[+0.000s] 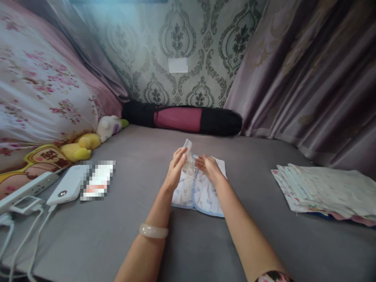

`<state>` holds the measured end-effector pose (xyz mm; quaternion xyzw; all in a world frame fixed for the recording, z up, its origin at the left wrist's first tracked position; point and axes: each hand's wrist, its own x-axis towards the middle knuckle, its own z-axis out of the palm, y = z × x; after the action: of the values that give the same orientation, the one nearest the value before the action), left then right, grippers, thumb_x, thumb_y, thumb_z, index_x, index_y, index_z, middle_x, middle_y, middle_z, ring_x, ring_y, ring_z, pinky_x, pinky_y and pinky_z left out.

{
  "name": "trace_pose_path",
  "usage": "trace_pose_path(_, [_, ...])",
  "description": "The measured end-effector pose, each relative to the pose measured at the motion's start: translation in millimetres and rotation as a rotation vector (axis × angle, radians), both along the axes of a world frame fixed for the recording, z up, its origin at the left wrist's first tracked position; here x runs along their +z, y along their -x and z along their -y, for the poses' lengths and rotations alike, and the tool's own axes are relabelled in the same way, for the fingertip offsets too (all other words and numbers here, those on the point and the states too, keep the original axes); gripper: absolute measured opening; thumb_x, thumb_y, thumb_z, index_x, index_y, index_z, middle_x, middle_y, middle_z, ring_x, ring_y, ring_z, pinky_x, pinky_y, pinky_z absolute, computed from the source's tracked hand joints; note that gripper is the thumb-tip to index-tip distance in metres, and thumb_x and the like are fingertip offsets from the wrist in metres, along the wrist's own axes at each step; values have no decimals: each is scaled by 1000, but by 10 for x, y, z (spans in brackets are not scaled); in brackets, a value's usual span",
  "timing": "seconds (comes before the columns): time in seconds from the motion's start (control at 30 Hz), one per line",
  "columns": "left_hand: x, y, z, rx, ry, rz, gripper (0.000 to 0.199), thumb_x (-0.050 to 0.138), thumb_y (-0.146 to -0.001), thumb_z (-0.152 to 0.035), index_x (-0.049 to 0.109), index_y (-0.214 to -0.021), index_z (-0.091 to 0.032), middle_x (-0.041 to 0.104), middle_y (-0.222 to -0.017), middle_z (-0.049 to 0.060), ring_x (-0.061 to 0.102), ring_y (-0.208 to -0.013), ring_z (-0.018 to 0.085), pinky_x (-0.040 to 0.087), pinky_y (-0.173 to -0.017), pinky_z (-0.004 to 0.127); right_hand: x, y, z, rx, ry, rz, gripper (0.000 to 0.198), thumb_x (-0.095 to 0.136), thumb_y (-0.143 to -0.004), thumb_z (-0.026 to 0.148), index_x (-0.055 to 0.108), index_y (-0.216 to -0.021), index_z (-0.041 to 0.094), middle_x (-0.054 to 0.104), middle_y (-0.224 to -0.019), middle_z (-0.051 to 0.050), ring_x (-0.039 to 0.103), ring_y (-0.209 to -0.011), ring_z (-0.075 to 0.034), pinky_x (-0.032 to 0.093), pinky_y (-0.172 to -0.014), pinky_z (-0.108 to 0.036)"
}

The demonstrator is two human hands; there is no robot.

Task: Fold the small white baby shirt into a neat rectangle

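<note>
Head view: blue-edged white garment on gray sheet, mid-scene. Left hand part-curled against its raised flap; cannot tell if gripped. Right hand open, fingers extended over the garment, no hold seen. Well left, white power bank; well right, folded cloths. Beyond, long black-and-red roll near patterned wall.

Garment: thin, soft-looking cloth, matt, lightly creased, with smooth fabric binding. Bangle: polished, glossy, slightly translucent; stone or plastic, cannot tell. Bedsheet: matt, smooth woven cloth. Folded stack: soft matt cloth. Right curtain: satiny fabric with sheen. Long bag: dull fabric. Yellow toy: plush, fuzzy. Power bank: smooth hard plastic. Power strip: smooth plastic.
</note>
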<state>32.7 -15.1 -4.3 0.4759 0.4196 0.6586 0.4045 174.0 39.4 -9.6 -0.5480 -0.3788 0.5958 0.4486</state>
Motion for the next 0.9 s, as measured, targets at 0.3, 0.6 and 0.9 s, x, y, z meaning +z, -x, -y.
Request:
trace_pose_path(0.3, [-141, 129, -82, 137, 68, 68, 49, 43, -90, -59, 67, -107, -19, 63, -120, 13, 58, -116, 25, 43, -99, 41, 78, -176, 98, 53, 145, -335, 62, 8, -100, 49, 57, -111, 13, 69, -101, -15, 66, -93, -24, 55, -77, -41])
trace_pose_path(0.6, [-373, 322, -80, 309, 185, -495, 22, 53, -79, -23, 71, -91, -19, 68, -90, 8, 61, -84, 22, 46, -85, 39, -171, -194, -2, -75, -85, -216, 25, 53, -74, 7, 62, -95, 16, 71, -82, -3, 68, -82, -19, 57, -76, -31])
trace_pose_path(0.9, [-424, 194, 31, 245, 295, -1174, 38, 47, -86, -21, 65, -118, -31, 56, -130, 11, 43, -118, 36, 36, -93, 52, -288, -233, 19, -52, -389, 727, 64, 40, -77, 8, 41, -141, 15, 58, -129, -11, 53, -120, -20, 40, -104, -35])
